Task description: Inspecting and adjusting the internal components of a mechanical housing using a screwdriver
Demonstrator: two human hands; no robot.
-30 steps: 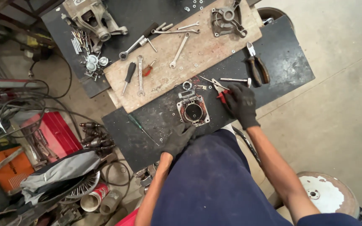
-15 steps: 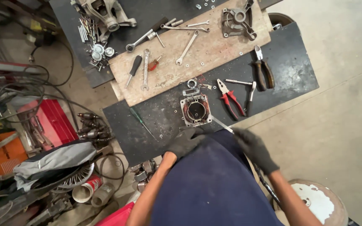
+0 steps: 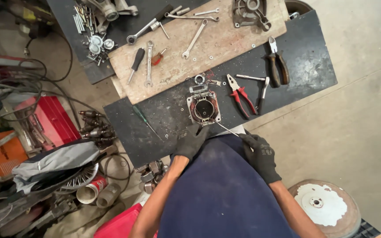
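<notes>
Scene evenly lit by soft, diffuse light; no hard shadows cast. Concrete floor [image 3: 358, 110] rendered brightest, w/o glare. Left clutter seen dimmer. Centre kept sharp; slight wide-angle bending noted at edges. Black bench top [image 3: 309, 66] shown matte, faint sheen only.

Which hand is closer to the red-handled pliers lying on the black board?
Right. The right gloved hand sits just below the red-handled pliers, gripping a thin metal rod. The left gloved hand is farther left, below the square metal motor housing.
</notes>
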